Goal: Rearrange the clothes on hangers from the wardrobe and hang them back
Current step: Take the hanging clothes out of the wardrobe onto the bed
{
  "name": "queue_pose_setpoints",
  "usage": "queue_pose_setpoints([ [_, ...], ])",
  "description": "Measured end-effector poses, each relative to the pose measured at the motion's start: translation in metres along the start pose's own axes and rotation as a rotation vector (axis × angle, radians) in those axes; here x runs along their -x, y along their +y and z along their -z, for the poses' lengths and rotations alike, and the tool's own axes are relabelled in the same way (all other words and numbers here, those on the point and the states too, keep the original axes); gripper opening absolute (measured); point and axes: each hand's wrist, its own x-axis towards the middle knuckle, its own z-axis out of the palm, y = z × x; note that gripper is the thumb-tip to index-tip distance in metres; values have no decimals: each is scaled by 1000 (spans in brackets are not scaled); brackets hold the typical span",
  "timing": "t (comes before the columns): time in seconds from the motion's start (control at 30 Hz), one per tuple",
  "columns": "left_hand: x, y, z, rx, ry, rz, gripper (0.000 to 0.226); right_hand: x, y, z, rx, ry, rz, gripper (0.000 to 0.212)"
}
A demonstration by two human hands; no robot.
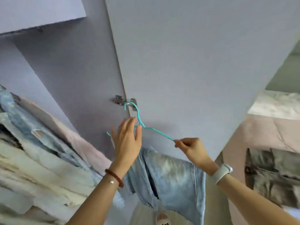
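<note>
A thin teal hanger (146,127) is held up in front of the wardrobe door, hook at the top. Light blue denim jeans (167,177) hang folded over its lower bar. My right hand (190,147) pinches the hanger's right shoulder end. My left hand (128,140) is spread with straight fingers in front of the hanger's neck, its thumb next to the wire; the hanger's left half is hidden behind it. Whether the hand touches the wire I cannot tell.
The open lilac wardrobe door (186,65) with a metal hinge (125,101) stands straight ahead. Several pale and blue garments (35,143) hang packed in the wardrobe at left. At right is a bed (259,135) with grey clothes (272,174) lying on it.
</note>
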Motion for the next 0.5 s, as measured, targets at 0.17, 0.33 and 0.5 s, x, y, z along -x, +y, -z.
queue_pose_setpoints([
  [0.17,36,85,-51,432,-271,-34,43,70,47,87,44,204,-109,34],
  [0.33,79,175,-79,661,-469,-158,11,149,81,166,131,389,-180,30],
  [0.5,118,252,-107,800,-536,-227,18,209,107,231,278,524,-188,35],
])
